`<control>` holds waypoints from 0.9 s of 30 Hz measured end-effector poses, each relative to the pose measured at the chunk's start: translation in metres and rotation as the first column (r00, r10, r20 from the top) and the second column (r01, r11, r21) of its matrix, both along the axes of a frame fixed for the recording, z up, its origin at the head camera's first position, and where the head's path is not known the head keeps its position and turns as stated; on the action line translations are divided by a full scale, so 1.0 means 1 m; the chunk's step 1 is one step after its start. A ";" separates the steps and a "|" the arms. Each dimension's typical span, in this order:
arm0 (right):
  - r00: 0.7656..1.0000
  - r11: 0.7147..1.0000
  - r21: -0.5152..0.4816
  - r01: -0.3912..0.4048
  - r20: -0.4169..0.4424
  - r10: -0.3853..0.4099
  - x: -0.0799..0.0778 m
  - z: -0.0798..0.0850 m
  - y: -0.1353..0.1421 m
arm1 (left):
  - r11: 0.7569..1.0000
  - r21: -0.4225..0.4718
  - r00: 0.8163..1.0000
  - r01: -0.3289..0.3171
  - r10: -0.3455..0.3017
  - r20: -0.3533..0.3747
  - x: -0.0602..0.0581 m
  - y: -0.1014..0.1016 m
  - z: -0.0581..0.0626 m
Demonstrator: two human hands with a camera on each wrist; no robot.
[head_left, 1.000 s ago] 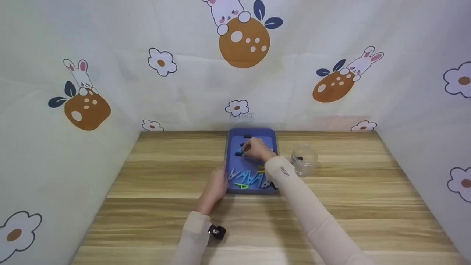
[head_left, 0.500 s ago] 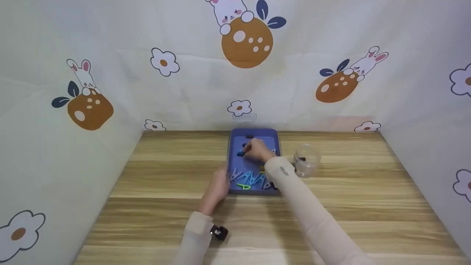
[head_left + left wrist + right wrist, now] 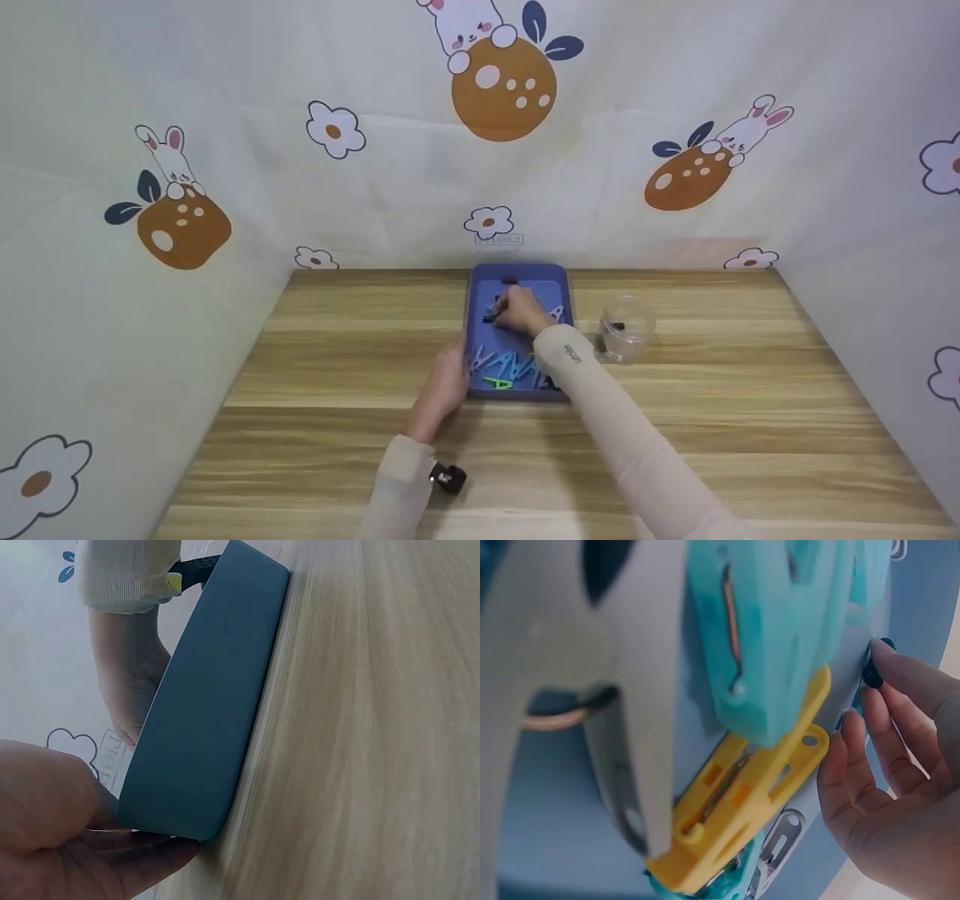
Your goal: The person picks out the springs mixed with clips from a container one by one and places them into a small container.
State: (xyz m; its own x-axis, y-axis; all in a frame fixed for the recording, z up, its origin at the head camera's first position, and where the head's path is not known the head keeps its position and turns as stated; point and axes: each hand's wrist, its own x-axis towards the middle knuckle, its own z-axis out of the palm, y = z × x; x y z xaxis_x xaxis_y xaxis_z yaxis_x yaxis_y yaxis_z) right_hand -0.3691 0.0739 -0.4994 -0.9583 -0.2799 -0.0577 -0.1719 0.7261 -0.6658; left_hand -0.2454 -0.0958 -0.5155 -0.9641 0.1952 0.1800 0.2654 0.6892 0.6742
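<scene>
A blue tray (image 3: 480, 334) lies on the table, with several clothespins at its near end, including light blue ones (image 3: 769, 630), a green one (image 3: 498, 383) and a yellow one (image 3: 742, 795). My left hand (image 3: 444, 382) holds the tray's left side; in the left wrist view the fingers (image 3: 161, 864) curl against the corner of its wall. Over the far half of the tray, my right hand (image 3: 520, 310) pinches a small black piece (image 3: 872, 675) between thumb and fingertips, close to the tray floor. Its exact kind cannot be told.
A clear round jar (image 3: 628, 330) with a small black piece in it stands right of the tray. Another dark piece (image 3: 510, 280) lies at the tray's far end. Behind the wooden table (image 3: 337, 337) hangs a patterned curtain (image 3: 405, 172).
The right hand and forearm have shifted slightly left and nearer, uncovering more of a pale clothespin at the tray's right side. The left hand stays at the tray's side.
</scene>
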 end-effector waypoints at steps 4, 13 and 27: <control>1.000 1.000 0.012 0.000 0.001 0.000 0.001 0.000 0.000 | 0.999 0.024 0.999 0.025 -0.025 -0.025 0.000 0.000 0.000; 0.999 1.000 0.025 0.008 0.031 -0.009 0.003 0.012 0.004 | 0.998 0.032 0.995 0.053 -0.051 -0.083 -0.001 0.001 -0.003; 1.000 1.000 0.015 -0.004 -0.021 0.005 0.005 0.030 0.007 | 0.999 0.022 0.996 0.044 -0.043 -0.075 0.001 0.001 -0.003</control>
